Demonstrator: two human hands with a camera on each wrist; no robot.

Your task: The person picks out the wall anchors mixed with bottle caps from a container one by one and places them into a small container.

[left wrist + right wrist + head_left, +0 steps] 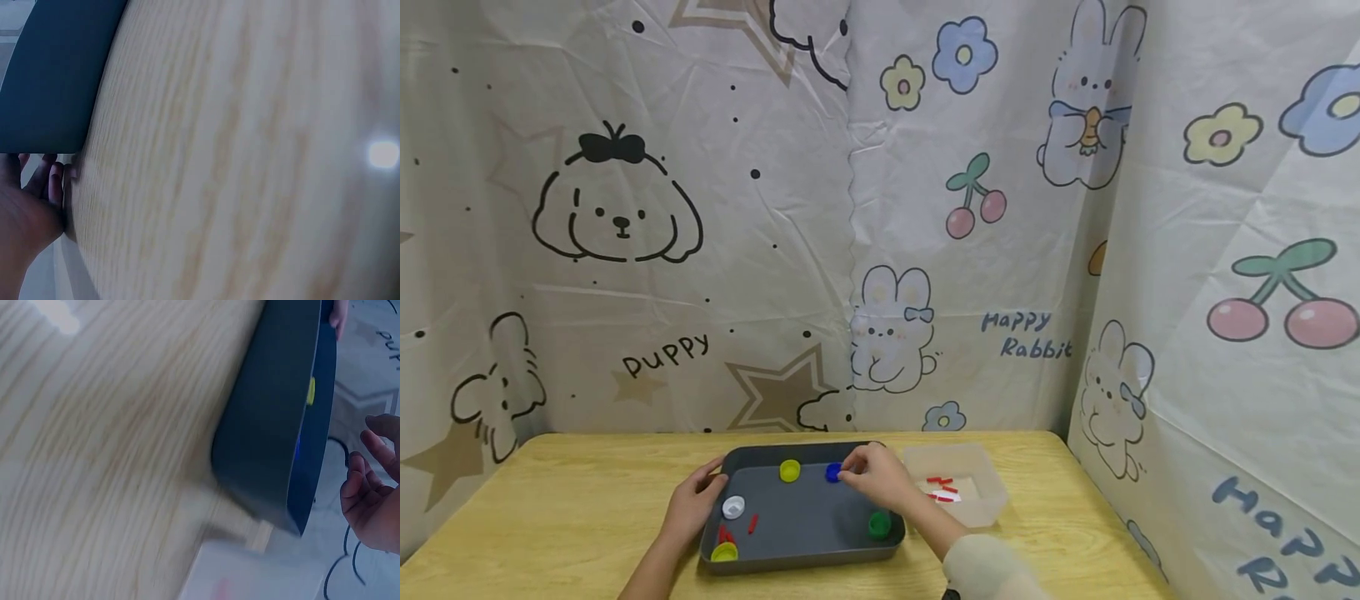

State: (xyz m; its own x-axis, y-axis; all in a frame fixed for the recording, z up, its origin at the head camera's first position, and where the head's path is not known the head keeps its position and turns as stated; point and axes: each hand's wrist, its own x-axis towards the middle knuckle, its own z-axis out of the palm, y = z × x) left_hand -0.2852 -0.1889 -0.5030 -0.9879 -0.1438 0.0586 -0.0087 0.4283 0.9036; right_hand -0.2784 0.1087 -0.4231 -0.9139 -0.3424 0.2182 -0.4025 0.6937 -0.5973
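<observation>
A dark grey tray (812, 552) lies on the table, and my left hand (696, 500) grips its left end, with fingers against the outer wall and some over the rim. Over the tray's far right part, my right hand (880, 475) hovers at a small blue cap (832, 472), covering part of it. Its thumb and index tips are close together, with nothing visible between them. Also in the tray are a yellow cap (789, 471), a white cap (733, 507), a second yellow cap (725, 552), a green cap (879, 525) and a few red sticks (753, 523).
Right of the tray stands a translucent plastic box (988, 500) holding several red sticks (950, 489) and something white. Wooden table surface (587, 492) extends around both. Behind and to the right hangs a printed curtain (790, 250).
</observation>
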